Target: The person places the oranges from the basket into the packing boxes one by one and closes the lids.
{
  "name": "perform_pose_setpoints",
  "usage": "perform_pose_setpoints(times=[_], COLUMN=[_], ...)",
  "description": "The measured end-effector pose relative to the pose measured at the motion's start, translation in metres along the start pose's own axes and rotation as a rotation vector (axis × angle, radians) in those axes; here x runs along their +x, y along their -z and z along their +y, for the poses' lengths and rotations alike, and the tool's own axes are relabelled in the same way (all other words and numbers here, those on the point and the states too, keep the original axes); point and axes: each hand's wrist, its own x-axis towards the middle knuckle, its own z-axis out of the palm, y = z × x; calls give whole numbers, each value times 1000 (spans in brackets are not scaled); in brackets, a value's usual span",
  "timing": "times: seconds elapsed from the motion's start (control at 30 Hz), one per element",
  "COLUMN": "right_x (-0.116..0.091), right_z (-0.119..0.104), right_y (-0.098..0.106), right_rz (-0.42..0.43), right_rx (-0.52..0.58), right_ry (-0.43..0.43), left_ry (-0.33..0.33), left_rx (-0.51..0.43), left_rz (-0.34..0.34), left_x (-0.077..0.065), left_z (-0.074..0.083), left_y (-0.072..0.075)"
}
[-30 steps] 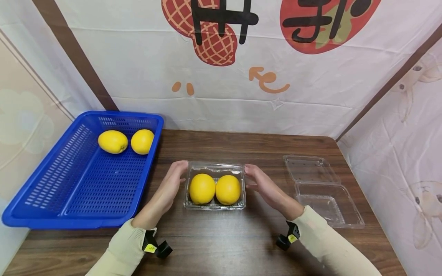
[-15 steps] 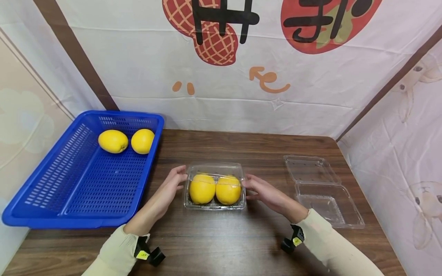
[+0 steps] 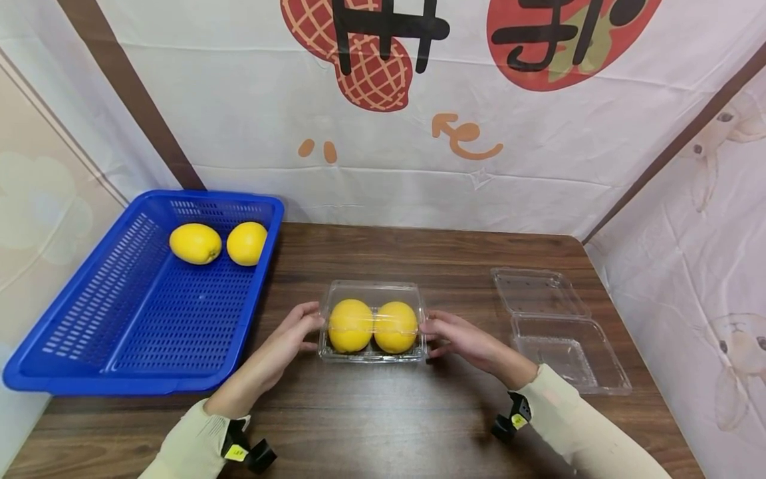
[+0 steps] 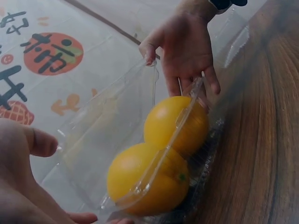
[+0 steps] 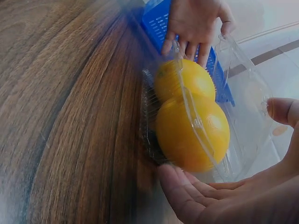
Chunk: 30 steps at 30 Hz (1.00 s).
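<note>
The left hand (image 3: 292,334) and right hand (image 3: 463,338), fingers extended, touch opposite ends of the tilted lid (image 3: 374,301), probably steadying it.

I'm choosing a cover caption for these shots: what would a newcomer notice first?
Probably the two bright yellow fruits in the clear container mid-table, its lid tilted over them, between the left hand and right hand. Next, the large blue basket on the person's left, with two more yellow fruits towards its far end. The bold black characters high on the backdrop also draw the eye.
</note>
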Motion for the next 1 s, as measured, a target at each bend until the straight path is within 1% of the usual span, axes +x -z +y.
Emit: perform_pose_setpoints(times=[0.2,0.37,0.57,0.8,1.0], right_x=[1,0,-1,0,1], right_z=[1,2,4,7,10], right_y=[3,4,3,4,4], right_rz=[-29,-48,-64,-65,-70], right_rx=[-65,-105,-148,-182,-225], right_ry=[2,4,0,14,-8], left_ry=[-14,-27,17,23,34], left_rx=[20,33,31,35,46], left_rz=[-29,-39,-36,-51,-49], left_x=[-2,-3,-4,-3,-3], left_z=[-5,-6,-8,-11,-13], left_y=[5,8,9,10,10])
